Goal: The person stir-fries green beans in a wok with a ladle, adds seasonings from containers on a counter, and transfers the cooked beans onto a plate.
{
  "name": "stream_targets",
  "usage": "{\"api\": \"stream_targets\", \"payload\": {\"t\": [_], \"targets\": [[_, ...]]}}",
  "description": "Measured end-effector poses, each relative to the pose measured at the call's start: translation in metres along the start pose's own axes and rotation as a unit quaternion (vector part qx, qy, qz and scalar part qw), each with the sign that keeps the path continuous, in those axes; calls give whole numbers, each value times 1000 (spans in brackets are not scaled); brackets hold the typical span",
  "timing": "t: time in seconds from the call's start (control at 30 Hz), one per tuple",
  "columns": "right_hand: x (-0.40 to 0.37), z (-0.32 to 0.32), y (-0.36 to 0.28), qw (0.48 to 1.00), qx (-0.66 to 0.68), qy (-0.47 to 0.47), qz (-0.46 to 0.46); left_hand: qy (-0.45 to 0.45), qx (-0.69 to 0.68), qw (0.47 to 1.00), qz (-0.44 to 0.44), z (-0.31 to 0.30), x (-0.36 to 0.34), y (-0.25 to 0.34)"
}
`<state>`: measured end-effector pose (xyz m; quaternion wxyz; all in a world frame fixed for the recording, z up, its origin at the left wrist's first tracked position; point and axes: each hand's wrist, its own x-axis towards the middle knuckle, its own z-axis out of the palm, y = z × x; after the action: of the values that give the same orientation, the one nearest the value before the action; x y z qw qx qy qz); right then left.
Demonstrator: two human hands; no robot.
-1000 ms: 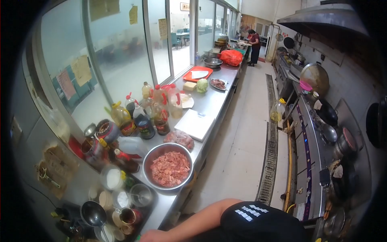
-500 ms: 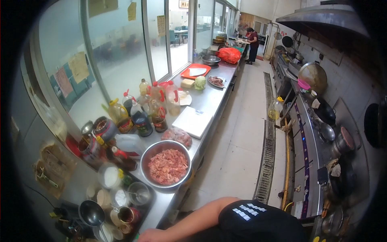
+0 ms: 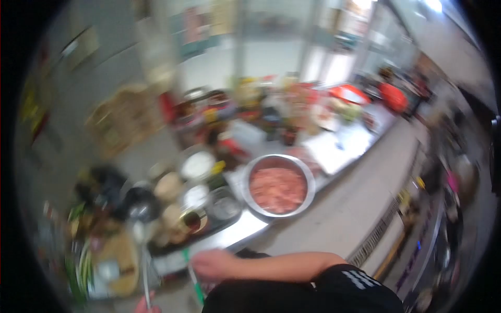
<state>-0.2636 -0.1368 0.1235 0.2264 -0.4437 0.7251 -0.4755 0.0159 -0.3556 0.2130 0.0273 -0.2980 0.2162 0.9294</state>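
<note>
The whole view is smeared by motion. At the bottom left edge, my left hand [image 3: 146, 305] is closed on the long handle of a ladle [image 3: 145, 271], whose dark bowl lies among the seasoning containers. My right hand [image 3: 211, 265] reaches in from the right, curled at the counter's front edge. Beside its fingers shows a thin green and white thing [image 3: 197, 289], too blurred to name. Beyond that hand, a steel bowl [image 3: 311, 189] of raw cut meat [image 3: 277, 189] stands on the counter.
Tubs with white contents [image 3: 198, 166] stand left of the bowl. Bottles and jars [image 3: 248, 135] crowd behind it. A white board [image 3: 339, 147] lies to the right. At lower left are a round wooden board [image 3: 124, 250] and long green stalks [image 3: 83, 266]. Stoves line the far right.
The view has swung left and down, bringing the round board and my left hand on the ladle handle into sight. More of my right hand now shows.
</note>
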Motion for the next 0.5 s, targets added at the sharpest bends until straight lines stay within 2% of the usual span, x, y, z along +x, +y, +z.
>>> {"api": "stream_targets", "payload": {"t": [0.03,0.07,0.1,0.2,0.27,0.33,0.4,0.43,0.5], "targets": [[4,-4,7,999,28,14,-9,20,53,996,62,8,-2,-9],[11,-23,-11,998,24,-7,63,37,78,994,66,17,-4,-13],[20,-31,-12,997,41,7,62,51,103,991,62,26,-8,-18],[59,-49,-5,987,87,130,-23,106,54,990,82,41,-18,-33],[98,-71,-9,986,43,154,-42,139,134,977,91,43,-18,-39],[142,-79,-1,978,40,196,-64,163,124,974,97,44,-16,-46],[181,-77,0,980,105,165,20,227,122,961,105,51,-19,-59],[205,-74,1,978,134,156,18,256,46,960,108,56,-17,-63],[257,-58,18,971,188,148,27,281,33,953,110,61,-13,-70]]}}
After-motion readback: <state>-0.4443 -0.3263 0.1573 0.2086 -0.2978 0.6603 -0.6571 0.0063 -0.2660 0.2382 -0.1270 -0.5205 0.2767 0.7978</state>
